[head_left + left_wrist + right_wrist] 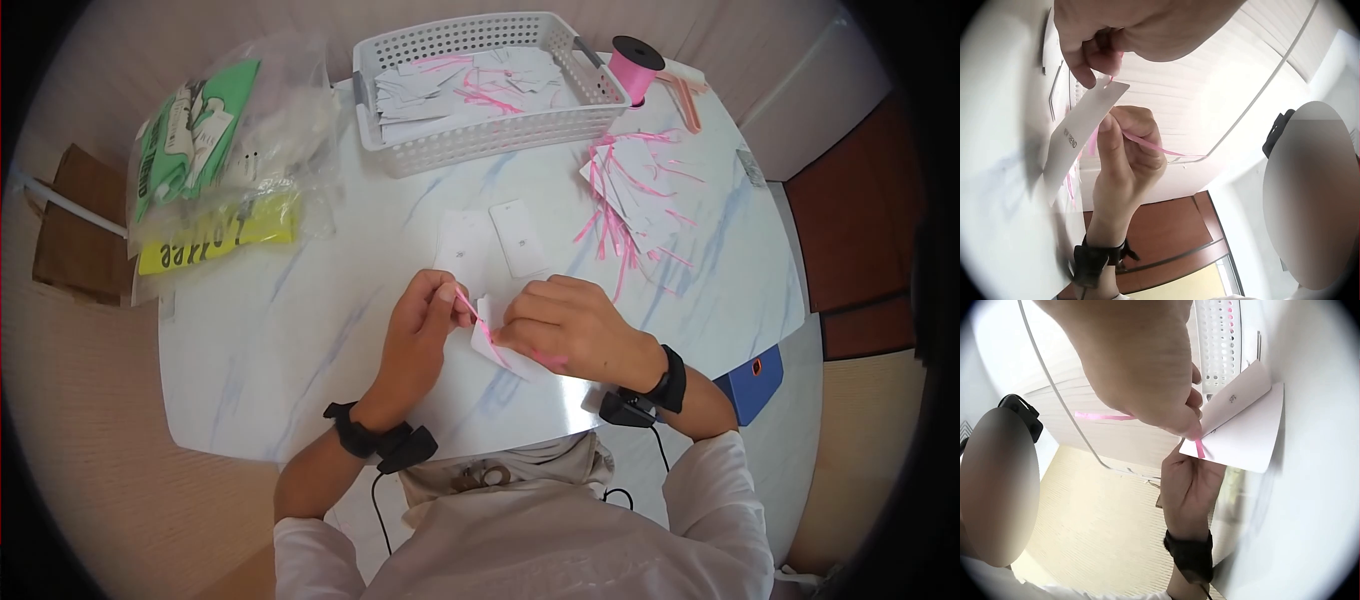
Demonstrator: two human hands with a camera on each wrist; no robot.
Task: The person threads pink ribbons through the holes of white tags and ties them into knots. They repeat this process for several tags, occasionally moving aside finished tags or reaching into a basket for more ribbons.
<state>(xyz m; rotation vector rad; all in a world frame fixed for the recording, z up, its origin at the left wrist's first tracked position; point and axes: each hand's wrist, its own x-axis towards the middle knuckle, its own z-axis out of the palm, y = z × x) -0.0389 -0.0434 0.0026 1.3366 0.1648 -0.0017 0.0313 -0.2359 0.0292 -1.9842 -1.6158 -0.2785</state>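
Note:
My left hand (418, 325) pinches one end of a pink ribbon (466, 301) between thumb and fingertips. That ribbon runs down across a folded white paper tag (1079, 134), which carries small dark print. On the other side, my right hand (572, 328) pinches the ribbon close to the tag's corner, and a loose tail (1105, 417) sticks out past its palm. The right wrist view shows the tag spread partly open, with the left palm behind it. Just beyond the hands lie a white tag (517, 238) and another pale tag (460, 243).
A white perforated basket (480, 150) at the back holds many tags with ribbons. Beside it stand a pink ribbon spool (634, 75) and pink-handled scissors (687, 100). Ribboned tags (630, 195) are piled at right. Plastic-bagged green and yellow goods (230, 160) sit at left.

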